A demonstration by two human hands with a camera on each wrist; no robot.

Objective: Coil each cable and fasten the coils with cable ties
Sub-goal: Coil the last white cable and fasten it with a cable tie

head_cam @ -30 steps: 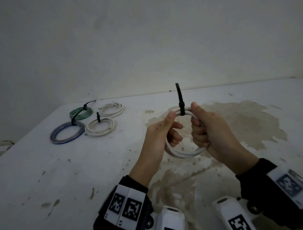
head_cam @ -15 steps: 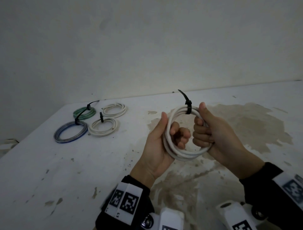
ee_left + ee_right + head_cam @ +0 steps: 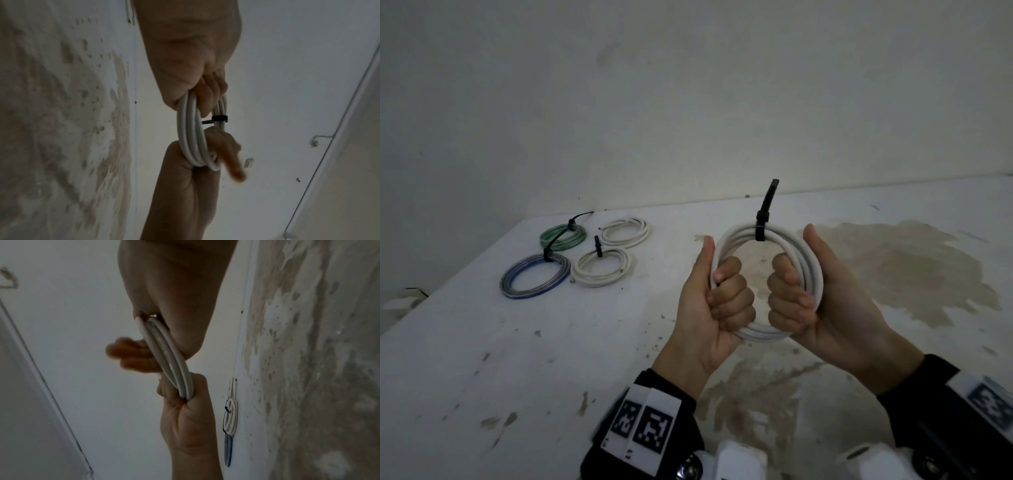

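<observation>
Head view looks down at the table (image 3: 482, 342); both close wrist views share the white coil (image 3: 191, 129).

Head view: dim, flat, diffuse illumination; no distinct source visible; grey-green cast. Wall (image 3: 688, 85) darkens toward upper left corner, vignetting. Counter (image 3: 482, 359) evenly lit, no hard shadows, no glare. Wide-angle distortion: counter far edge bows behind white coil (image 3: 767, 236). Wrist views: dim, noisy, soft. Left wrist view: fingers (image 3: 232, 164) below white coil motion-blurred. Right wrist view: fingers (image 3: 131, 352) left of white coil blurred; counter texture smeared toward right frame edge.
</observation>
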